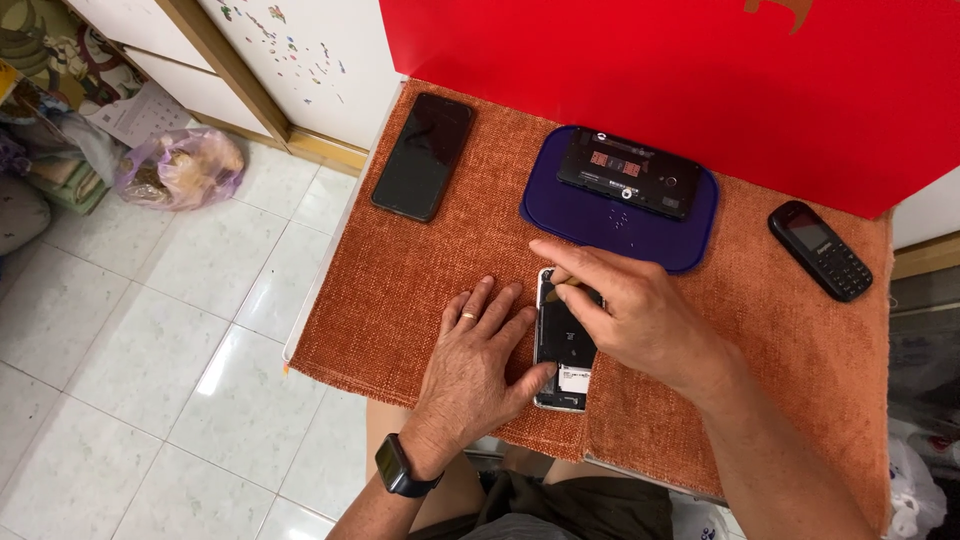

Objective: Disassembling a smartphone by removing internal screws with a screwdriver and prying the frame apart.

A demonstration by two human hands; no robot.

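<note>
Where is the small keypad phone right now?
In the head view, the small keypad phone lies at the far right of the orange cloth, right of the blue tray, untouched.

I see the worktop (pixel 330 300) covered by an orange cloth (pixel 420 290). On the cloth, far left, lies a black phone (pixel 423 156); far middle, a blue tray (pixel 560 215); far right, a small keypad phone (pixel 820 250). Near the middle lies an opened phone (pixel 563 345), back uncovered. A red board (pixel 700 70) stands along the far edge.
</note>
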